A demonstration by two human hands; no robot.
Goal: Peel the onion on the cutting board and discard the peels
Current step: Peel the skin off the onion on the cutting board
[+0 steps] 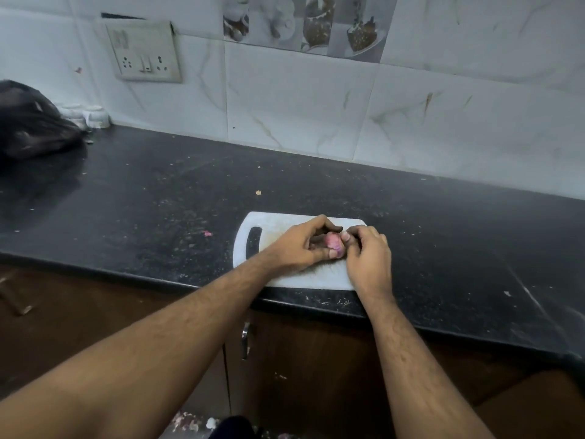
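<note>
Over the white cutting board (269, 224), both hands' (294, 248) (368, 255) grip tight around the pink onion (334, 242); no legible writing.

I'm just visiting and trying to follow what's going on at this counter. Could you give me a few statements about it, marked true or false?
1. Both hands hold the onion. True.
2. The left hand rests flat on the counter. False: it grips the onion.
3. The cutting board is white. True.
4. A knife lies on the board. False: none is visible.
5. The right hand is away from the board. False: it is over it.
</note>
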